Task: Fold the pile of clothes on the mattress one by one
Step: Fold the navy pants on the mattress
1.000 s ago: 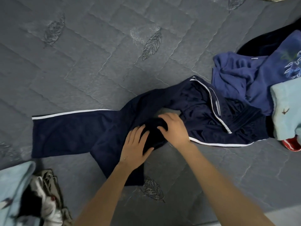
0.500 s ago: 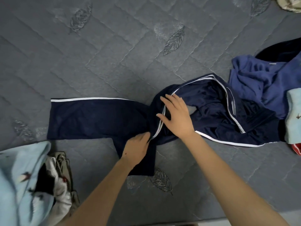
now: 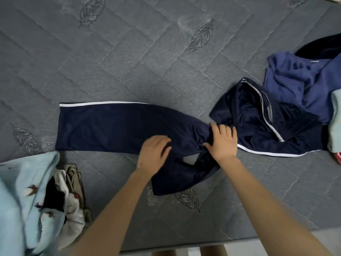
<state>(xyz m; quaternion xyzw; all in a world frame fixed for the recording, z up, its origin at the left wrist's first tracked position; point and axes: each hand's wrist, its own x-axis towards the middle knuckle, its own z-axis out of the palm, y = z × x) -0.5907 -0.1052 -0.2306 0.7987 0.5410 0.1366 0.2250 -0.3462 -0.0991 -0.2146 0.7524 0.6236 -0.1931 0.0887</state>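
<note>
Navy track pants with white side stripes lie across the grey quilted mattress. One leg stretches flat to the left, the other leg droops toward me, and the waist end is bunched at the right. My left hand lies on the fabric near the crotch with its fingers curled into the cloth. My right hand grips the twisted, gathered fabric at the middle of the pants.
A heap of unfolded clothes sits at the right: a blue garment, something dark behind it and a pale blue item. At the lower left lie a light blue printed garment and khaki and white pieces. The mattress edge runs near me.
The left leg now lies straighter and flatter. My right hand has closed on the gathered middle fabric, where it lay flat before. My left hand shifted slightly up onto the leg.
</note>
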